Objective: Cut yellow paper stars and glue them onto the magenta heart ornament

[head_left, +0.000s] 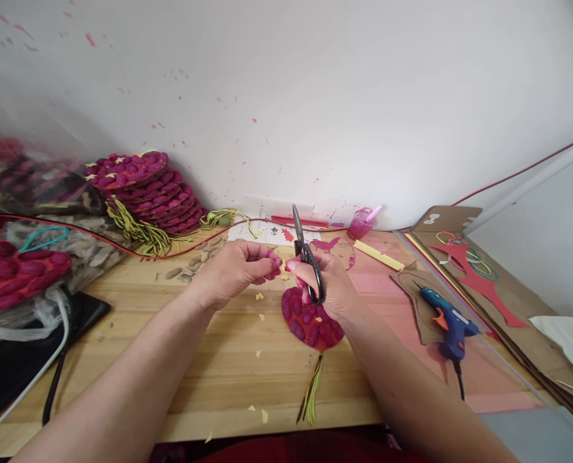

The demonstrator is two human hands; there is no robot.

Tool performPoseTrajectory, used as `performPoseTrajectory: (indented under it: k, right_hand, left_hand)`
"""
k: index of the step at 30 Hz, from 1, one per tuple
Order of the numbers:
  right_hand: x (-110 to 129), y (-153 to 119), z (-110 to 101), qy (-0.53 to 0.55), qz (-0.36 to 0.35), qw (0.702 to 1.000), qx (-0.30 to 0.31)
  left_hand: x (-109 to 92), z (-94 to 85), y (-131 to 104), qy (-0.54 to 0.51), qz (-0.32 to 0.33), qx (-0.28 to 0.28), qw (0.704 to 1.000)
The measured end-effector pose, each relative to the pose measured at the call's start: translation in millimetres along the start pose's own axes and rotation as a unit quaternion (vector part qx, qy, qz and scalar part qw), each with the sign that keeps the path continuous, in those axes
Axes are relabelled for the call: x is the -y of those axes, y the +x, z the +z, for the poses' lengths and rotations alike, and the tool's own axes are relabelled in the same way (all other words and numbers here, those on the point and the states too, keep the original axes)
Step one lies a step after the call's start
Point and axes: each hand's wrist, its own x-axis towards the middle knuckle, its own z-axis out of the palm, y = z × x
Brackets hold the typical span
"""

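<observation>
Your right hand (334,286) is closed around the black-handled scissors (307,256), its fingers at the handles, and the blades point up and away from you toward the wall (286,77). Your left hand (233,270) is narrow, thumb and fingertips drawn together and stained magenta; you cannot tell from here whether a small piece sits in that pinch. The two hands face each other just above the counter (209,366), fingertips near but apart. The round magenta disc (310,325) lies flat on the counter below your right hand, which hides its upper right part, and to the right of your left hand. Its green and yellow tassel (311,392) trails toward your edge of the counter. You have small yellow scraps (260,296) scattered to the left of the disc, and a pale yellow piece shows on the disc itself. Beyond your right hand are a yellow strip (377,255) and a magenta cup (362,223); well to its right lies the blue glue gun (454,328). A stack of similar discs (170,199) leans at the back left.
</observation>
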Motion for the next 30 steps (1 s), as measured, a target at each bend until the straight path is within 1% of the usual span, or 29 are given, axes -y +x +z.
performPoseTrajectory:
  k: [2,6,9,12,16,18,22,27,30]
  right_hand:
    - [0.7,-0.5,-3.9,-0.027,0.008,0.999,0.028]
    - [3.9,-1.7,-14.9,-0.106,0.029,0.99,0.084]
    - [8.6,-1.9,-24.1,-0.156,0.036,0.979,0.13]
    - [12.7,-1.4,-33.4,-0.214,0.042,0.961,0.169]
    - [16.4,-1.5,-42.6,-0.245,0.053,0.956,0.154]
    - [18.7,-2.2,-44.6,-0.254,0.048,0.953,0.156]
    - [23.1,-2.3,-43.1,-0.287,0.034,0.941,0.177]
    - [23.3,0.0,-41.0,-0.33,-0.002,0.927,0.18]
    - [22.2,-0.5,-41.0,-0.346,0.01,0.921,0.178]
  left_hand:
    - [-1.0,-2.3,-0.2,-0.026,-0.004,-0.025,0.999]
    - [-5.1,-7.4,0.2,-0.127,-0.012,-0.066,0.99]
    - [-7.2,-10.9,1.5,-0.181,-0.01,-0.087,0.98]
    - [-7.4,-14.2,2.7,-0.201,-0.004,-0.095,0.975]
    - [-7.7,-17.5,3.3,-0.201,-0.007,-0.107,0.974]
    - [-8.6,-18.1,3.5,-0.197,-0.015,-0.112,0.974]
    - [-10.1,-16.7,3.7,-0.19,-0.035,-0.104,0.976]
    - [-10.2,-15.3,3.5,-0.183,-0.041,-0.104,0.977]
    - [-9.6,-16.4,4.0,-0.181,-0.043,-0.101,0.977]
